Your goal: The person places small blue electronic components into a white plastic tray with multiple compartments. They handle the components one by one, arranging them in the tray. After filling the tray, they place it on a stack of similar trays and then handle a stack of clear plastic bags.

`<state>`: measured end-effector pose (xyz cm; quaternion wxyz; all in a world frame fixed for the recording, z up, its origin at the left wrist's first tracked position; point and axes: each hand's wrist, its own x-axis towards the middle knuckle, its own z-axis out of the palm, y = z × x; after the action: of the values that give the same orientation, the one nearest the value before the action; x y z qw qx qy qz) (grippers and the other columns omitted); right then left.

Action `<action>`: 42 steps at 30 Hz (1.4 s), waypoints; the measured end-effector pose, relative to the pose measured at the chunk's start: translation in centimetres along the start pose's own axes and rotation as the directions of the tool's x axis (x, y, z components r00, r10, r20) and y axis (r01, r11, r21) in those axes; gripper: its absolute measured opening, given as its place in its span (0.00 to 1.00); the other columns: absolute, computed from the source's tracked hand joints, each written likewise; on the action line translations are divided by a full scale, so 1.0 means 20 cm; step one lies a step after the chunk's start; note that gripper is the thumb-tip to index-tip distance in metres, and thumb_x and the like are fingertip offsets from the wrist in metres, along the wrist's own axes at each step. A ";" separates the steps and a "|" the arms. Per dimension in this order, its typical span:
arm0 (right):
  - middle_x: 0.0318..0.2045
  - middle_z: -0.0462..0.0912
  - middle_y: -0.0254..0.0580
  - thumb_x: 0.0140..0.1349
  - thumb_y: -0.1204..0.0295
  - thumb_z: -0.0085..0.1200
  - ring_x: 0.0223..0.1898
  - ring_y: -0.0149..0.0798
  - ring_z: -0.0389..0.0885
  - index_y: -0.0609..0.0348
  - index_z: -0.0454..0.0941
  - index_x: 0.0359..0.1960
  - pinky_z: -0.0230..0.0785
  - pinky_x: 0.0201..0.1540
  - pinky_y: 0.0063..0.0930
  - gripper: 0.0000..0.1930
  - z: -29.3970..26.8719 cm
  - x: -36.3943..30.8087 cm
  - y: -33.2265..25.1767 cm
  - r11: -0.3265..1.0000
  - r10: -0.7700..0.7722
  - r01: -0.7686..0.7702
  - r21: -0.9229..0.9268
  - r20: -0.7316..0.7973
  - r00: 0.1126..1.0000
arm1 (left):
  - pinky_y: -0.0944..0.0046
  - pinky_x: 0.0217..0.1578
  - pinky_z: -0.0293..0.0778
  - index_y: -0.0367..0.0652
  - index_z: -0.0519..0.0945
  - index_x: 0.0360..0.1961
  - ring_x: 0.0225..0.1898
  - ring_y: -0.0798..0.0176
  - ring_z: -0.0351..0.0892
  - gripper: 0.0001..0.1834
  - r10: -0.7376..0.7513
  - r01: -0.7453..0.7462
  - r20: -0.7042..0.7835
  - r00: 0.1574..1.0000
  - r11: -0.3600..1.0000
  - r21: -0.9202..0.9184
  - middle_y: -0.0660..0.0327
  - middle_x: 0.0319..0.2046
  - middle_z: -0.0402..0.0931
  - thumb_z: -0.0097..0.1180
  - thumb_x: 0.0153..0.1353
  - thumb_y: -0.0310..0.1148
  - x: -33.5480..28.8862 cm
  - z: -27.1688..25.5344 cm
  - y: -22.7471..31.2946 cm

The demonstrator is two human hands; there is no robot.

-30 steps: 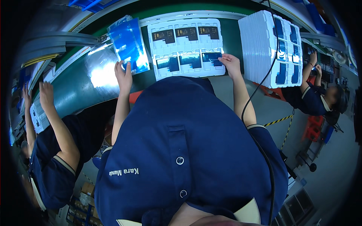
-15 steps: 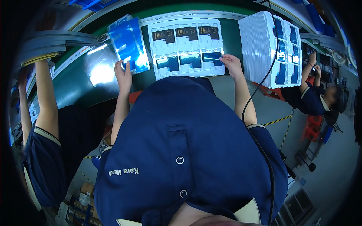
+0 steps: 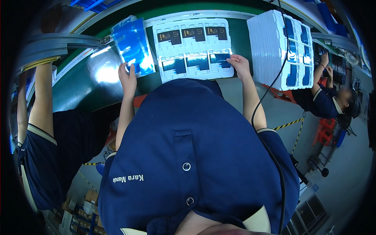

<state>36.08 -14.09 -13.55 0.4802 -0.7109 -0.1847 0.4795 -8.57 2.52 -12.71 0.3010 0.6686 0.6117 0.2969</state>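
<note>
A white plastic tray lies on the green bench with flat black batteries in its pockets. The far row shows printed faces; the near row looks dark and glossy blue. My right hand is closed, thumb and forefinger pinched at the right edge of the near-right battery. Whether a thin film is also between those fingertips is too small to tell. To the left, my left hand has its thumb and fingers apart, at the lower left edge of a stack of blue film sheets.
A tall stack of white trays stands right of my right hand, a black cable hanging before it. Clear plastic lies left of the sheets. A co-worker's arm reaches in at left; another person works at right.
My right hand has shifted very slightly left at the battery's edge. My left hand has barely moved. The co-worker's arm at left has moved a little left.
</note>
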 end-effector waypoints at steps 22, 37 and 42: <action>0.27 0.82 0.39 0.45 0.77 0.65 0.27 0.27 0.77 0.66 0.79 0.35 0.71 0.33 0.20 0.13 0.04 0.04 0.09 0.963 -0.156 0.117 -0.243 -0.145 0.977 | 0.54 0.56 0.60 0.29 0.67 0.52 0.57 0.45 0.63 0.29 -0.054 0.054 0.009 0.999 0.996 -0.075 0.40 0.54 0.63 0.56 0.59 0.43 0.00 0.01 0.00; 0.44 0.67 0.56 0.51 0.77 0.54 0.44 0.56 0.71 0.65 0.65 0.50 0.66 0.47 0.40 0.22 0.20 -0.17 0.05 0.654 -0.540 0.176 -0.736 -0.291 0.790 | 0.64 0.32 0.70 0.36 0.73 0.41 0.29 0.64 0.71 0.29 -0.280 0.282 -0.128 0.951 0.959 -0.001 0.58 0.32 0.71 0.70 0.44 0.42 0.02 0.01 -0.06; 0.45 0.66 0.55 0.50 0.80 0.52 0.43 0.51 0.71 0.66 0.64 0.51 0.67 0.45 0.38 0.23 0.36 -0.25 -0.01 0.631 -0.583 0.275 -0.726 -0.208 0.785 | 0.65 0.26 0.68 0.37 0.73 0.26 0.22 0.67 0.68 0.20 -0.257 0.234 -0.187 0.948 0.962 -0.138 0.62 0.20 0.69 0.72 0.41 0.37 0.04 0.05 -0.18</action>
<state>27.53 -14.01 -11.48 0.3273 -0.8517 -0.4009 0.0827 -10.06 3.51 -16.03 0.3092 0.5350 0.6999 0.3583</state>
